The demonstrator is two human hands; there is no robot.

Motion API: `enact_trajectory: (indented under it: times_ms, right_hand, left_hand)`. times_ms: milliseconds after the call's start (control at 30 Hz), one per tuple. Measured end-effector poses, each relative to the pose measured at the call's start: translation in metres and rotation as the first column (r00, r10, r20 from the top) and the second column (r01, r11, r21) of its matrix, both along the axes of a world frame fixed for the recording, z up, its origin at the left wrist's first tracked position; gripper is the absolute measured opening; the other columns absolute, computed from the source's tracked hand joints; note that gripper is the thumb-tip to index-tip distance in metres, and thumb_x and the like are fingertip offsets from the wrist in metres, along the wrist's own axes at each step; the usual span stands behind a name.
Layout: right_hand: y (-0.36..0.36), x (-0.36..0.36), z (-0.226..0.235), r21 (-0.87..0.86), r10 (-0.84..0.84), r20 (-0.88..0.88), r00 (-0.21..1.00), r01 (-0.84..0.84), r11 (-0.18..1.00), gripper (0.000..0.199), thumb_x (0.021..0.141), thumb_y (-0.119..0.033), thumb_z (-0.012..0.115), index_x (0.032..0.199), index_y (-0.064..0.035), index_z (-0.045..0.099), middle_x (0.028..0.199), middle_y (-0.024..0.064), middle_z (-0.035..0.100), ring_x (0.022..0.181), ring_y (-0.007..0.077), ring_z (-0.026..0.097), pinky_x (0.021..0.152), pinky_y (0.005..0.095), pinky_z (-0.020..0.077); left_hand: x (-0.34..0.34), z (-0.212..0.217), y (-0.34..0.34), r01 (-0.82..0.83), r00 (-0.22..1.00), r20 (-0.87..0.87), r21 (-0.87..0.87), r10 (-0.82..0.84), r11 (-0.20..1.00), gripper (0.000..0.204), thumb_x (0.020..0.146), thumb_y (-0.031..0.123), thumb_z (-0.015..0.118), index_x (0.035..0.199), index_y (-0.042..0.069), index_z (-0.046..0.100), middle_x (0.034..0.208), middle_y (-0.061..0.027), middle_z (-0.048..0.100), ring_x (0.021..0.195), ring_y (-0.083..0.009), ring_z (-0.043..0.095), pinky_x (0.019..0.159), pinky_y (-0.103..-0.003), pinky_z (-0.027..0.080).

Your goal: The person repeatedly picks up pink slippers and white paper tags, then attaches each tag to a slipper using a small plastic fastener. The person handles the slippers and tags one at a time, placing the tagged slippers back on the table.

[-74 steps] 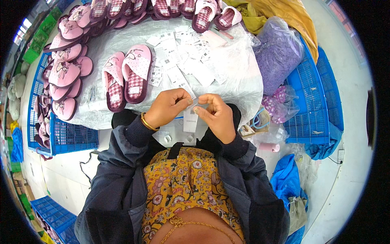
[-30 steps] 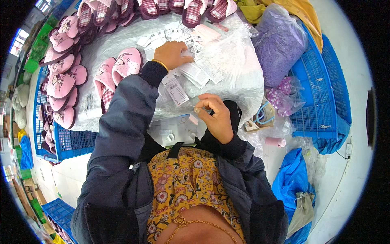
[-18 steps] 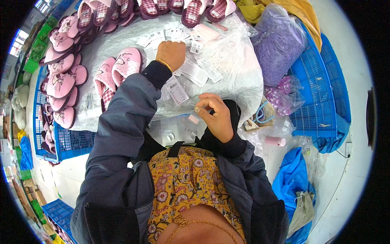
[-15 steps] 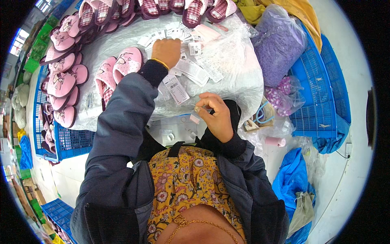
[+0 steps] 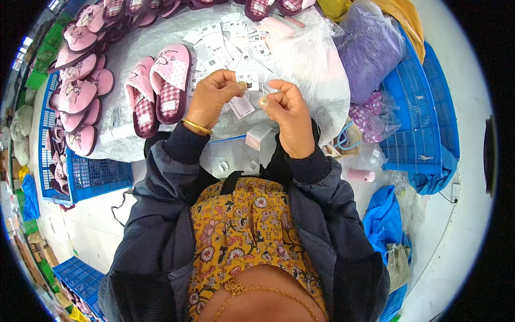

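Observation:
My left hand [image 5: 210,101] pinches a small white paper tag [image 5: 248,80] with dark print between thumb and fingertips. Facing it, my right hand [image 5: 287,115] is closed in a pinch on a thin pale string [image 5: 262,90]. Below the right hand shows a white and pink tag [image 5: 259,136]; whether it hangs from that string, I cannot tell. Another printed tag [image 5: 242,106] lies under my left fingertips. Beyond both hands several loose white tags [image 5: 219,45] are spread over the plastic-covered table [image 5: 316,70]. Left of my left hand lies a pair of pink slippers [image 5: 170,72] with checked insoles.
Several more pink slippers [image 5: 80,96] are stacked along the left and far edges. Blue crates stand at the left [image 5: 102,174] and right [image 5: 407,115]. A bag of purple fluffy material [image 5: 370,53] sits at the right, with a pink roll [image 5: 361,175] below it.
My left hand has come back from the tag pile with a white tag and now meets my right hand. The right hand has risen slightly. The slipper pair is no longer covered by my arm.

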State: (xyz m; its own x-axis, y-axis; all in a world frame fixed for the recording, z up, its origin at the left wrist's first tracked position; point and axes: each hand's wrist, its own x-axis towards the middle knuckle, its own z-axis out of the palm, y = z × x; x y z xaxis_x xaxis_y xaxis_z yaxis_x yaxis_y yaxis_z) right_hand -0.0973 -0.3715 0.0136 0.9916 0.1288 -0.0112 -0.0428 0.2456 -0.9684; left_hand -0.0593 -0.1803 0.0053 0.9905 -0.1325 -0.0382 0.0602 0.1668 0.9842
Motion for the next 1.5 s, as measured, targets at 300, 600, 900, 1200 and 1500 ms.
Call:
enact_trajectory:
  times_ms: [300,600,900,1200,1500]
  right_hand:
    - [0.008,-0.003,0.0,0.037,0.001,-0.047,0.999,0.001,0.999,0.041,0.086,-0.003,0.069,0.123,0.0023,0.05,0.087,0.0037,0.062,0.078,0.0079,0.055,0.072,0.0221,0.0438]
    - [0.01,-0.006,-0.002,0.055,0.009,-0.07,0.997,-0.006,0.998,0.031,0.088,-0.003,0.067,0.116,0.0021,0.056,0.085,0.0012,0.061,0.077,0.0067,0.053,0.07,0.0214,0.0418]
    - [0.003,-0.014,-0.008,-0.023,0.113,-0.1,0.989,-0.115,0.993,0.012,0.089,-0.004,0.067,0.1,0.0,0.063,0.086,0.0003,0.062,0.076,0.0051,0.054,0.069,0.0205,0.0437]
    - [0.019,-0.027,-0.013,-0.169,0.177,-0.07,0.982,-0.186,0.968,0.01,0.088,-0.002,0.068,0.097,-0.0005,0.064,0.085,-0.0006,0.064,0.077,0.0039,0.056,0.069,0.0197,0.0458]
    - [0.031,-0.029,-0.013,-0.334,0.195,-0.021,0.98,-0.191,0.923,0.017,0.09,-0.006,0.068,0.105,0.0002,0.062,0.092,0.0006,0.066,0.078,0.0044,0.057,0.071,0.0204,0.0468]
  left_hand:
    - [-0.014,-0.003,-0.002,0.006,0.999,0.032,-0.071,-0.004,0.997,0.017,0.085,0.003,0.072,0.1,0.001,0.064,0.086,-0.0016,0.068,0.077,-0.006,0.061,0.069,-0.02,0.048]
    - [-0.023,-0.003,0.0,0.001,0.995,0.097,0.042,-0.005,0.999,0.016,0.086,0.004,0.073,0.1,0.0,0.066,0.088,0.0002,0.067,0.077,-0.0053,0.059,0.07,-0.02,0.048]
    - [-0.032,0.008,0.03,0.293,0.946,0.084,0.192,-0.313,0.937,0.021,0.095,0.013,0.06,0.106,-0.002,0.068,0.096,-0.0032,0.068,0.09,-0.0104,0.058,0.082,-0.027,0.046]
    - [-0.041,-0.009,0.036,0.352,0.931,-0.019,0.303,-0.364,0.886,0.014,0.096,0.014,0.062,0.098,0.001,0.063,0.089,0.0031,0.06,0.084,-0.0039,0.052,0.076,-0.021,0.044]
    - [-0.056,-0.012,0.055,0.188,0.951,0.18,0.309,-0.251,0.932,0.007,0.092,0.007,0.063,0.093,0.0,0.064,0.086,0.0001,0.059,0.078,-0.0063,0.051,0.07,-0.023,0.043]
